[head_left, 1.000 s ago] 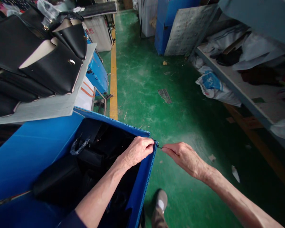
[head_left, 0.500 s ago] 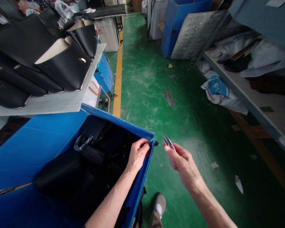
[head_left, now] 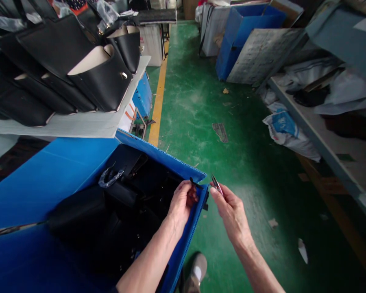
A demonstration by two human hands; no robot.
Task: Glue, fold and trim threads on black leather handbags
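My left hand (head_left: 183,199) is inside the near right corner of a blue corrugated plastic box (head_left: 187,240). Its fingers are pinched around a thin black strip (head_left: 195,184) at the corner, where a gap shows between the two walls. Another bit of the black strip sticks out on the outer side. Just outside that corner, my right hand (head_left: 228,203) is closed on small pointed metal snips (head_left: 216,185), tips pointing up and away. Black bags (head_left: 79,215) fill the box, one with a plastic-wrapped handle (head_left: 110,177).
Black bags with pale linings (head_left: 100,77) stand in a row on a pale board (head_left: 79,129) at the left. Across the green floor (head_left: 189,106), a shelf (head_left: 317,138) with sacks runs along the right. More blue boxes (head_left: 240,32) stand farther back.
The corner of the box has come apart, and the walls now stand separated by a gap. The black strip now shows at my left fingertips. My right hand has come closer to the corner.
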